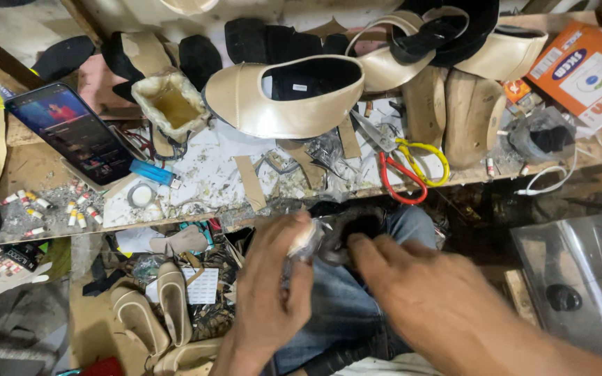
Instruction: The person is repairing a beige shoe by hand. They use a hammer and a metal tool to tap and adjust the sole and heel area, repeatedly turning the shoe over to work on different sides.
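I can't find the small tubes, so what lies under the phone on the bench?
The phone leans over a blue lighter and tape roll. Small tubes lie scattered below it. Anything beneath its body is covered.

Cream glossy shoe upper (283, 97) with black lining. Scissors (405, 163), one red handle, one yellow. Orange-and-white box (587, 69). Blue lighter (151, 172). Black phone (71, 132), screen dark blue and red. Beige soles (155, 310). Blue jeans (343, 306).
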